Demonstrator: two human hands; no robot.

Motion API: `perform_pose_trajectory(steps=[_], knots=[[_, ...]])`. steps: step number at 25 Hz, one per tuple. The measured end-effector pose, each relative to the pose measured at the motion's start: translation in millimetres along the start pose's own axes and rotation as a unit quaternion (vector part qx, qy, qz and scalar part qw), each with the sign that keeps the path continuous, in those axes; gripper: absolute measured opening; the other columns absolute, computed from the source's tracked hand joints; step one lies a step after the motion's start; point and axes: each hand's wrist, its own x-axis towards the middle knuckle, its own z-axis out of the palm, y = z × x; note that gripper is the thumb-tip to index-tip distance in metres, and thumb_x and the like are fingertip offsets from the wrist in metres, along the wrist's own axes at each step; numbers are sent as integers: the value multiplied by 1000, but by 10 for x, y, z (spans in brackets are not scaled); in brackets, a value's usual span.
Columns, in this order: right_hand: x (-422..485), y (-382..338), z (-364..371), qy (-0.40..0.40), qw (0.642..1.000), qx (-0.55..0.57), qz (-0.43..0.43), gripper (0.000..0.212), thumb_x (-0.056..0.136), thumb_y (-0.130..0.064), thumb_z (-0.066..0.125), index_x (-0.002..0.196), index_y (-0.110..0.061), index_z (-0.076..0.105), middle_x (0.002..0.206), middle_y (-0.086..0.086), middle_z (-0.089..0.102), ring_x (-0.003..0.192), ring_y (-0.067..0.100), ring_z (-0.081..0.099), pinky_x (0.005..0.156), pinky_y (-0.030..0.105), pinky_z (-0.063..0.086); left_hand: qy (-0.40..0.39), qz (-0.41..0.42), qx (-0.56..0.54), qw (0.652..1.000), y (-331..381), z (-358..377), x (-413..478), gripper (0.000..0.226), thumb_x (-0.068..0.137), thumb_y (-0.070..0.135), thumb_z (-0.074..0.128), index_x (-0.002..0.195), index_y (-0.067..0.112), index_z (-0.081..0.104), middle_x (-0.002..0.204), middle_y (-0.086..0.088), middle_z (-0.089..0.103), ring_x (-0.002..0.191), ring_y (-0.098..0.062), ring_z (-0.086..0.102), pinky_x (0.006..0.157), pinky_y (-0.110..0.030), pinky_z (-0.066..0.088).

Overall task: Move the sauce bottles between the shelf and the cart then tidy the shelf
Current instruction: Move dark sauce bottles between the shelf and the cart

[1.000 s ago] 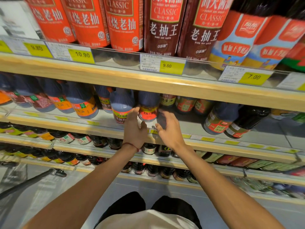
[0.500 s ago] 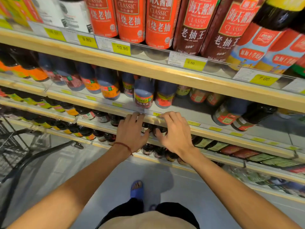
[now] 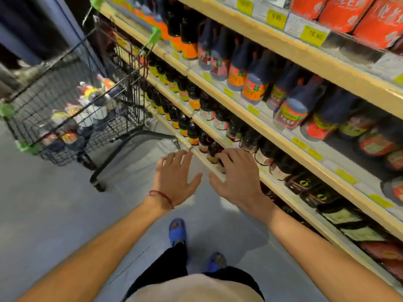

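Both my hands hang empty in front of the shelf unit (image 3: 257, 127), fingers spread. My left hand (image 3: 174, 177), with a red string at the wrist, is over the floor just off the shelf edge. My right hand (image 3: 237, 173) hovers in front of the small dark bottles (image 3: 212, 149) on a lower shelf, fingertips close to them. Blue-capped sauce bottles (image 3: 292, 110) lean in a row on the shelf above. A black wire cart (image 3: 72, 127) stands to the left, with several sauce bottles (image 3: 91, 105) lying inside.
Red-labelled large bottles (image 3: 340, 14) fill the top shelf above yellow price tags (image 3: 314, 35). Grey floor (image 3: 54, 214) opens between me and the cart. My feet in blue sandals (image 3: 177, 232) stand below my hands.
My view has swung left and down, bringing the cart into sight. Both hands came off the shelf edge and dropped lower, away from the blue-capped bottles, fingers spread wider.
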Motion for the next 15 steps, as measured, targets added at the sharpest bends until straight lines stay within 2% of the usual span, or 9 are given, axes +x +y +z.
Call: perform_pose_trajectory(steps=[4,8,13,15], knots=[[310,-597,290,-47,998,5,-49,55,84,-57,58,121,-18,69,123,1,65,118,25,57,102,41,43,6,-80,2,997,-660,2,-303,66,89,65,38,135,20,51,136,-1,54,121,-26,52,96,-42,40],[742,-1339,697,-23,993,17,-114,48,83,-54,61,111,-17,71,113,2,67,110,27,59,95,41,45,34,-159,-32,986,-1489,71,-397,62,88,62,42,132,20,53,131,0,56,116,-26,55,92,-42,41],[1380,-2270,1121,-32,989,-39,-142,48,84,-58,56,107,-19,74,109,2,70,109,29,63,94,46,49,28,-201,-44,978,-2611,51,-305,62,90,62,41,136,21,47,131,1,53,117,-25,51,94,-42,41],[1628,-2609,1271,-16,988,-21,-154,44,83,-56,60,103,-19,74,105,0,70,104,28,65,91,46,49,24,-208,-44,977,-3016,14,-262,63,90,63,39,137,21,45,131,0,52,115,-25,51,94,-43,43]])
